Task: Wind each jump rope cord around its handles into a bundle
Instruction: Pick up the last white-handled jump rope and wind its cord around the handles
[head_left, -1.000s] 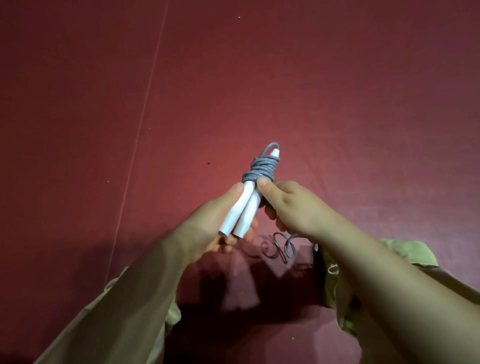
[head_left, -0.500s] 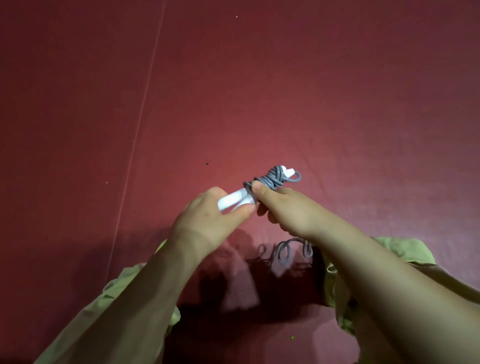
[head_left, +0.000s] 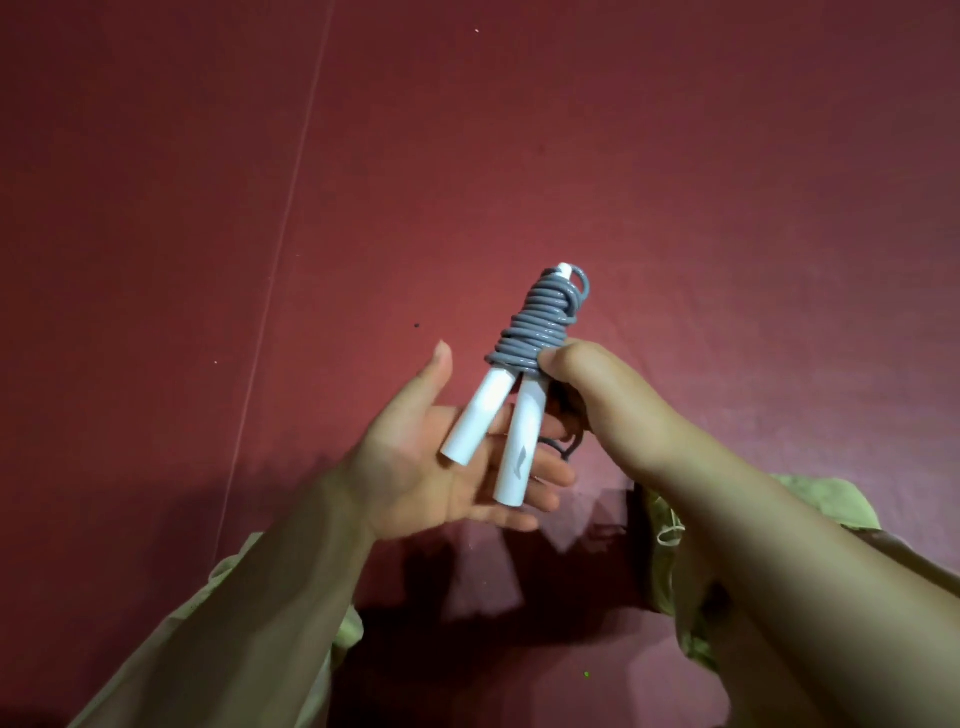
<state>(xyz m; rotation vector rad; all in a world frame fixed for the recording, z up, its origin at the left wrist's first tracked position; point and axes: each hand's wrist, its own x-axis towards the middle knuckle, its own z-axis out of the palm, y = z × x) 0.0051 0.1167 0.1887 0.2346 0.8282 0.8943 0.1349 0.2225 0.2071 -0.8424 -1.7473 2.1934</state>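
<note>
From the head camera, looking down, a dark red floor (head_left: 675, 182) fills the picture, with a thin pale seam (head_left: 291, 197) running from the top edge at about 11 o'clock down toward 7 o'clock.

Near the middle, the jump rope is held above the floor. Its two white handles (head_left: 519, 441) lie side by side, tilted so their wrapped ends point toward 1 o'clock and their bare ends toward 7 o'clock. The bare ends splay slightly apart. The one nearer the right hand carries a small grey mark. The grey cord (head_left: 540, 327) is wound in many close turns around the far half of both handles, with a small loop standing out at the very top, beside a white handle tip.

The right hand (head_left: 608, 410) comes in from 4 o'clock. Its thumb and fingers are clenched around the bundle at the lowest turns of the cord, and a short stretch of loose cord shows just below its fingers.

The left hand (head_left: 447, 467) comes in from 7 o'clock, palm up, fingers spread and released, thumb pointing toward 12 o'clock. The bare ends of the handles sit over its fingers. Whether they touch the fingers I cannot tell.

Pale green cloth (head_left: 779, 499) shows under both forearms, at the 5 and 7 o'clock edges.
</note>
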